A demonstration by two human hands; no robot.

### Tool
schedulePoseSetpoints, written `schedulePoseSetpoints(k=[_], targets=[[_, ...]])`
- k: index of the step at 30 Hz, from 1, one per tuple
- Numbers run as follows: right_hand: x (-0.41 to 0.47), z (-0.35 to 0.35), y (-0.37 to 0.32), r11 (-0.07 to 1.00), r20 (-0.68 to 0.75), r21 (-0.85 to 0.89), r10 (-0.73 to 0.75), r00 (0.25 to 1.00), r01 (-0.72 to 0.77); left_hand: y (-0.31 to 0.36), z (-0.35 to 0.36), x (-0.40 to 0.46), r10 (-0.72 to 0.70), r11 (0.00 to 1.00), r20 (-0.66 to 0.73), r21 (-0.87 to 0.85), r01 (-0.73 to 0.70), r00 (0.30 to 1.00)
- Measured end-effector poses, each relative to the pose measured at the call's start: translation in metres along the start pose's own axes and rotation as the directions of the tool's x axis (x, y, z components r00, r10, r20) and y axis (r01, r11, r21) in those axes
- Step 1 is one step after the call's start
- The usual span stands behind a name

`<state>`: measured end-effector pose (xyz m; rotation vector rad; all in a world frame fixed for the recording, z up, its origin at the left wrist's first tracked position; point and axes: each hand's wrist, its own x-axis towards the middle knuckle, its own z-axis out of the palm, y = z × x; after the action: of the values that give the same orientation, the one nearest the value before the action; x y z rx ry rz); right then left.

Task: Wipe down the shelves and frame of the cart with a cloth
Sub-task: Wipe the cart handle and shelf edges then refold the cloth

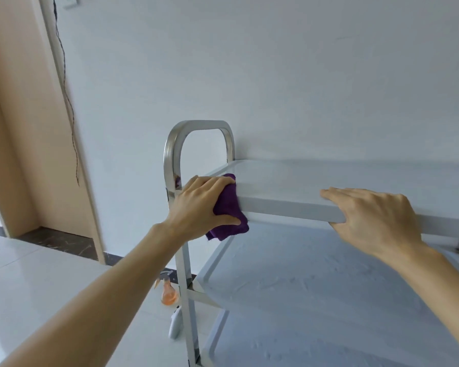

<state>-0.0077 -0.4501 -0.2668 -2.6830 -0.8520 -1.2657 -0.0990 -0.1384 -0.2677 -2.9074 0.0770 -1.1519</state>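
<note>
A white cart with a steel frame [173, 154] stands against the wall. My left hand [199, 205] grips a purple cloth [229, 207] wrapped over the front left corner of the top shelf [329, 178], thumb under the edge. My right hand [371, 215] holds the shelf's front edge further right, fingers flat on top and thumb along the front lip. The middle shelf [316, 282] lies below, its surface streaked.
A spray bottle with orange liquid [168, 291] and a white bottle [175, 325] stand on the tiled floor by the cart's left leg. A wooden door frame [32, 128] with a hanging black cord is on the left. The white wall is close behind the cart.
</note>
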Motion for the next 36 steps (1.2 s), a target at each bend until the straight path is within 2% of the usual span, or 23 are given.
schedulePoseSetpoints(k=[6,11,14,16,18,22,24,26,27,29,32,36], targets=[[-0.003,0.002,0.003,1.0,-0.057,0.01,0.006,0.998,-0.005,0.061,0.013,0.017,0.218,0.973,0.005,-0.084,-0.216,0.976],[-0.002,0.004,0.004,0.999,-0.091,0.027,-0.022,0.996,0.025,0.025,-0.01,0.013,0.284,0.954,0.099,-0.127,-0.271,0.954],[-0.001,0.008,0.005,0.999,-0.12,0.017,-0.044,0.992,0.047,-0.002,-0.027,-0.004,0.177,0.963,0.033,-0.211,-0.166,0.984],[0.0,0.009,0.006,0.999,-0.136,0.017,-0.049,0.99,0.052,-0.015,-0.036,-0.015,0.036,0.944,-0.047,-0.326,-0.05,0.998],[0.001,0.011,0.006,0.998,-0.137,0.022,-0.049,0.989,0.052,-0.024,-0.043,-0.024,-0.141,0.891,-0.167,-0.451,0.052,0.976],[0.001,0.013,0.006,0.998,-0.142,0.036,-0.045,0.989,0.05,-0.037,-0.055,-0.034,-0.504,0.688,-0.275,-0.701,0.188,0.819],[0.001,0.014,0.006,0.998,-0.147,0.044,-0.04,0.988,0.047,-0.044,-0.057,-0.036,-0.601,0.63,-0.317,-0.752,0.192,0.733],[0.001,0.015,0.006,0.998,-0.148,0.045,-0.041,0.988,0.048,-0.05,-0.053,-0.034,-0.675,0.552,-0.281,-0.806,0.214,0.682],[0.001,0.016,0.006,0.998,-0.145,0.045,-0.04,0.989,0.047,-0.051,-0.049,-0.032,-0.694,0.492,-0.211,-0.837,0.24,0.688],[0.002,0.018,0.007,0.998,-0.143,0.057,-0.03,0.989,0.038,-0.049,-0.035,-0.028,-0.667,0.395,-0.052,-0.871,0.293,0.743],[0.001,0.024,0.012,0.996,-0.111,0.084,-0.007,0.994,0.017,-0.045,-0.012,-0.026,-0.564,0.433,0.013,-0.846,0.31,0.825],[0.001,0.033,0.017,0.99,-0.045,0.137,-0.022,0.999,0.028,-0.058,-0.003,-0.029,-0.541,0.41,0.041,-0.859,0.306,0.84]])
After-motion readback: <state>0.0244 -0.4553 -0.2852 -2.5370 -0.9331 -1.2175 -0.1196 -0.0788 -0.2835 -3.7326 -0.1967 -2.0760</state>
